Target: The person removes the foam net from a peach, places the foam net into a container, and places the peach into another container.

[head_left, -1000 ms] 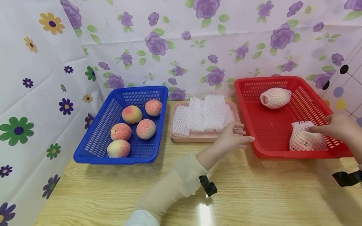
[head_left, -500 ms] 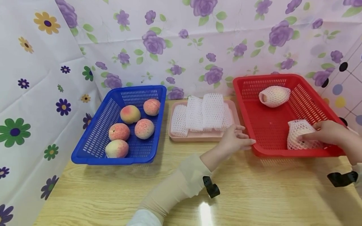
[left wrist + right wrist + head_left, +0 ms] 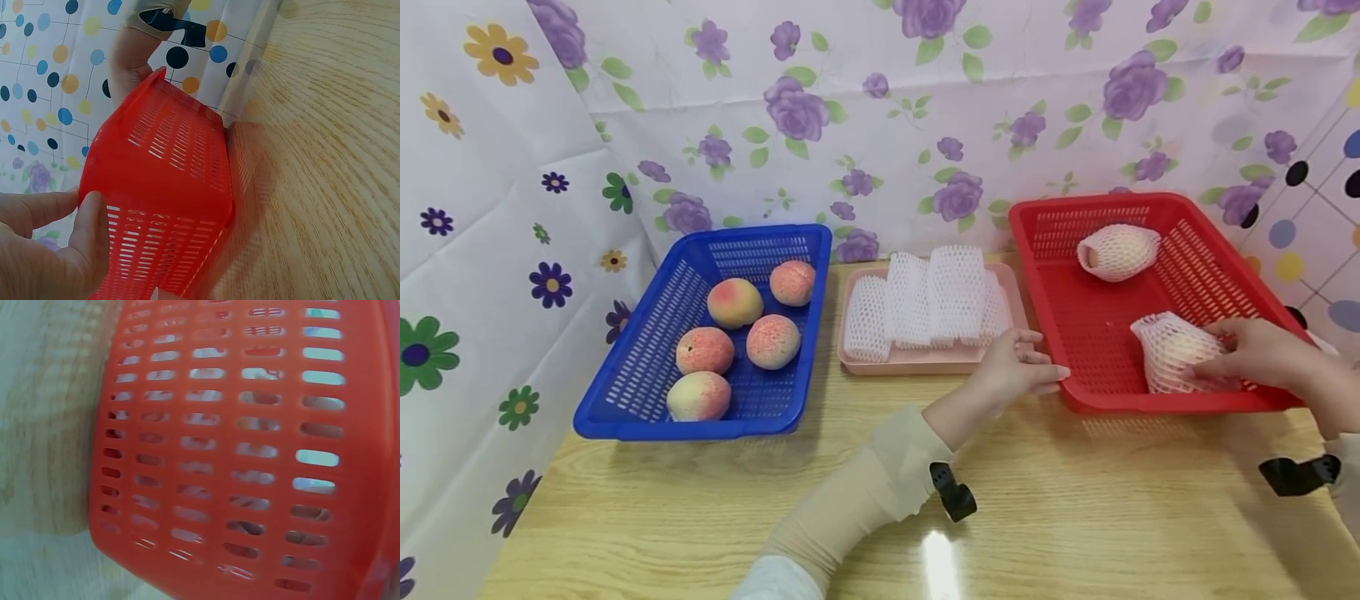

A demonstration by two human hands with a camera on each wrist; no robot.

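Head view, unlike right wrist, shows right fingers (image 3: 1234,328) holding netted fruit (image 3: 1171,353), left fingers (image 3: 1036,358) touching basket (image 3: 1180,403).

A white sheet (image 3: 880,133) with a purple rose print hangs along the back edge of a pale wood-grain surface (image 3: 662,517), flanked by a creased daisy-print sheet (image 3: 490,258) at the left edge and a dotted sheet (image 3: 1318,229) past the right edge. A bright reflection (image 3: 939,567) gleams on the surface.

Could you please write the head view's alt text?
A right hand holds a wrapped fruit in a red basket, another behind it; the left hand is at the rim. Further left are a tray of white nets and a blue basket of five peaches.
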